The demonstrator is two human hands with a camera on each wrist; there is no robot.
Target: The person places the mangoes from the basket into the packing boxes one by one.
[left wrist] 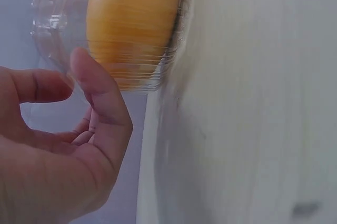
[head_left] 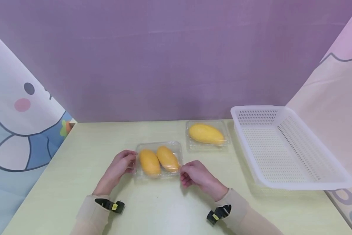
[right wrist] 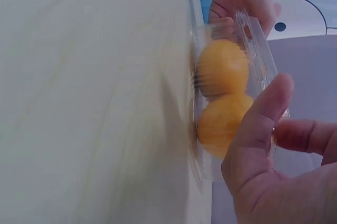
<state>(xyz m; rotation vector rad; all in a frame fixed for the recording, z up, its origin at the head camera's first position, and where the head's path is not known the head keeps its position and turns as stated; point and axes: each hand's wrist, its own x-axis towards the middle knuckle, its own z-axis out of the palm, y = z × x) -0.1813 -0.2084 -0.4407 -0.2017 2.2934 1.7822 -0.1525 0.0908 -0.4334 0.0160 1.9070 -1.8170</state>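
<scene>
A clear plastic clamshell box [head_left: 173, 146] holding two yellow mangoes [head_left: 149, 162] sits on the table in front of me. Its lid appears closed over the fruit. My left hand [head_left: 120, 167] pinches the box's left edge between thumb and index finger, which shows up close in the left wrist view beside one mango [left wrist: 131, 19]. On the opposite side, my right hand [head_left: 198, 176] pinches the rim near the front right corner. The right wrist view shows the thumb [right wrist: 263, 113] and index finger at that rim, with both mangoes [right wrist: 224, 69] behind the plastic.
A second clear box with one yellow mango [head_left: 206, 133] stands farther back, right of the held box. To the right is a white perforated plastic basket [head_left: 250, 156]. A purple cloth wall [head_left: 176, 65] closes off the table's [head_left: 152, 209] back edge, with printed curtains at both sides.
</scene>
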